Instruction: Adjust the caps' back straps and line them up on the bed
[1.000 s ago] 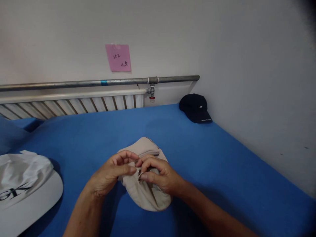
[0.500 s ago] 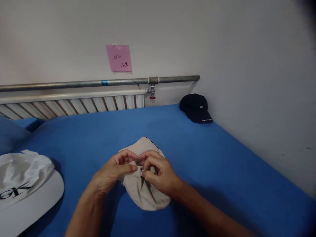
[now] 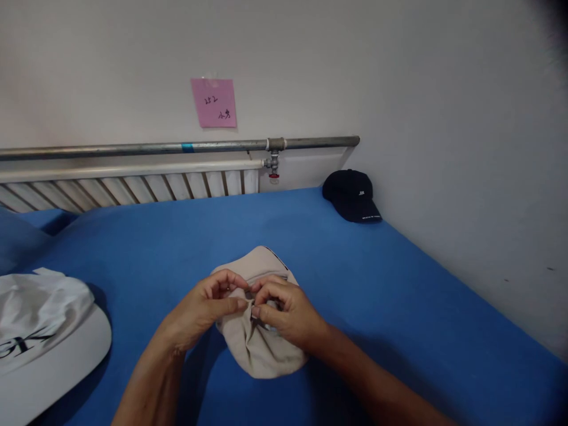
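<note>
The beige fabric cap lay mid-near on the blue felt tabletop, its long axis running near to far and its flatter end pointing at the far white wall. The left hand and right hand pinched its bunched cloth with clenched fingertips. A black cap sat in the far right corner, and a white cap lay near left.

Light: bright, even, soft indoor light, no glare | Shadows: faint and diffuse on the blue worktop, darkest under the beige cap and beside the white cap | Focus: crisp centre, softer bottom edge | Lens: dark vignette in top-right corner
</note>
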Demonstrator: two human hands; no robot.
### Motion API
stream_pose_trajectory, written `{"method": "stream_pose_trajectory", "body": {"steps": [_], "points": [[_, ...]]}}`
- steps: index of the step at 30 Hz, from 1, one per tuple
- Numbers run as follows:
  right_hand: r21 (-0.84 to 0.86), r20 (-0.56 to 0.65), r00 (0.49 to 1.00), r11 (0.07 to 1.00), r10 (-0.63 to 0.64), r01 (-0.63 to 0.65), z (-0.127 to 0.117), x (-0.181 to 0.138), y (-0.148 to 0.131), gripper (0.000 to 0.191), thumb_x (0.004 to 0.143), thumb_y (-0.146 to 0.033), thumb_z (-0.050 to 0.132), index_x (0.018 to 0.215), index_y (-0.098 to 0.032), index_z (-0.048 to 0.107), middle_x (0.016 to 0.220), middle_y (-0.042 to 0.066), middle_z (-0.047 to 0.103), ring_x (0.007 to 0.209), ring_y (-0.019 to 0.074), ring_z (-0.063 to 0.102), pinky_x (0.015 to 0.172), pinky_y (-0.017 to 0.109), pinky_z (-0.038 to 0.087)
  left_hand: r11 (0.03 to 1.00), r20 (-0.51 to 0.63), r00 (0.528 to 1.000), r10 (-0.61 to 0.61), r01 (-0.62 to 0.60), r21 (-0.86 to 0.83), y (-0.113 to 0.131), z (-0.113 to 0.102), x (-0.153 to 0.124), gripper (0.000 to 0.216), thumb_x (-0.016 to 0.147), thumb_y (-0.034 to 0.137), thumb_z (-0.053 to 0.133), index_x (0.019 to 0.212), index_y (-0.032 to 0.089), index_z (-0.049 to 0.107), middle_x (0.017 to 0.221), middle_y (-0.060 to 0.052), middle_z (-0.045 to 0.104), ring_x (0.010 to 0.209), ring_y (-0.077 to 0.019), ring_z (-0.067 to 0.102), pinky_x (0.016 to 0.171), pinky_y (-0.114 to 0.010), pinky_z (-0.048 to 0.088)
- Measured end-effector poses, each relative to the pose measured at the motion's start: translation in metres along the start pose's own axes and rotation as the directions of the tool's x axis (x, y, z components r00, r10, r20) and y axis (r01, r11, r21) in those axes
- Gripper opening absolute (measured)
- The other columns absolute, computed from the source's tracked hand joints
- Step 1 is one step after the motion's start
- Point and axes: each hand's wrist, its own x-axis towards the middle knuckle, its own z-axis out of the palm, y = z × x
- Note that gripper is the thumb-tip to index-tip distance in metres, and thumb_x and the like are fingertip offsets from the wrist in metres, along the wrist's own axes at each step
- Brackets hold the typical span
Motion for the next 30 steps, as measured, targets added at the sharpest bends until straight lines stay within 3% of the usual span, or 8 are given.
{"method": "stream_pose_trajectory", "body": {"steps": [8, 16, 23, 30], "points": [[0.029, 0.018, 0.997, 0.997, 0.077, -0.077, -0.0031, 0.0005, 0.0014, 0.011, 0.070, -0.009, 0.065, 0.065, -0.018, 0.063, 0.092, 0.003, 0.063, 0.084, 0.0148, 0.058, 0.073, 0.029, 0.047, 1.000, -0.009, 1.000, 0.018, -0.018, 0.004, -0.0031, -0.0028, -0.0011, 0.027, 0.065, 0.019, 0.079, 0.085, 0.018, 0.061, 0.079, 0.004, 0.059, 0.070, -0.0082, 0.054, 0.064, -0.021, 0.041], [0.348, 0.026, 0.952, 0.890, 0.306, -0.296, 0.0028, 0.0020, 0.0055, 0.015, 0.068, -0.024, 0.072, 0.064, -0.019, 0.058, 0.071, -0.002, 0.053, 0.057, 0.0083, 0.048, 0.050, 0.021, 0.041, 1.000, -0.009, 1.000, -0.005, 0.006, 0.024, -0.0019, 0.0011, -0.0005, 0.028, 0.066, 0.023, 0.079, 0.084, 0.017, 0.059, 0.075, 0.002, 0.061, 0.068, -0.0097, 0.057, 0.062, -0.022, 0.043], [0.338, 0.059, 0.967, 0.907, 0.247, -0.252, -0.0044, 0.0012, -0.0003, 0.004, 0.067, -0.019, 0.069, 0.067, -0.018, 0.065, 0.088, 0.002, 0.059, 0.075, 0.0120, 0.057, 0.063, 0.024, 0.049, 0.999, -0.065, 0.997, 0.033, -0.033, -0.003, -0.0031, 0.0008, -0.0001, 0.030, 0.063, 0.017, 0.080, 0.086, 0.018, 0.060, 0.078, 0.003, 0.061, 0.069, -0.0084, 0.057, 0.065, -0.021, 0.045], [0.360, 0.104, 0.957, 0.887, 0.272, -0.291, -0.0022, 0.0011, -0.0032, 0.008, 0.068, -0.018, 0.066, 0.064, -0.017, 0.059, 0.089, 0.002, 0.058, 0.065, 0.0089, 0.055, 0.053, 0.022, 0.047, 0.998, -0.066, 0.996, 0.057, -0.055, 0.034, -0.0034, 0.0024, -0.0007, 0.029, 0.064, 0.021, 0.080, 0.085, 0.019, 0.059, 0.076, 0.003, 0.061, 0.069, -0.0093, 0.057, 0.064, -0.021, 0.045]]}}
